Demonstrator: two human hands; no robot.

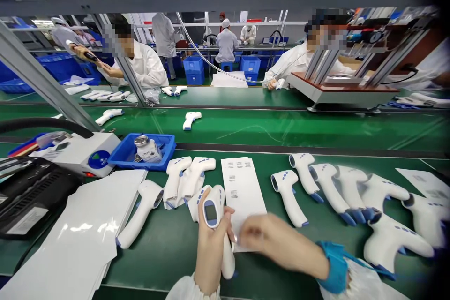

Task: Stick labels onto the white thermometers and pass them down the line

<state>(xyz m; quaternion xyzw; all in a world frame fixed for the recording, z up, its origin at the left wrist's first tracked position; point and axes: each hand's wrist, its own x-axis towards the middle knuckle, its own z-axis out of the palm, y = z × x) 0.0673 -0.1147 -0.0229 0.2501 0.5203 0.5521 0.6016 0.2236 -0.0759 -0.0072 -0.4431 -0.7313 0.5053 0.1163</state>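
Note:
My left hand (pixel 210 236) is wrapped round a white infrared thermometer (pixel 215 197), its small grey screen facing me and its handle pointing down. Over the lower part of a white label sheet (pixel 242 183) is my right hand (pixel 260 236), with a blue wristband (pixel 332 267) at its wrist. Its fingers are curled and smeared by motion, so what they hold, if anything, is unclear. Just behind my left hand lie more white thermometers (pixel 198 173), close together. A single thermometer (pixel 288 197) lies right of the sheet.
Several thermometers (pixel 395 243) lie at the right. On the left are a thermometer (pixel 140 213), white sheets (pixel 80 234), a blue tray (pixel 165 157) with a small jar, and a white device (pixel 87 150). A green conveyor (pixel 246 126) runs behind. People in white coats sit beyond it.

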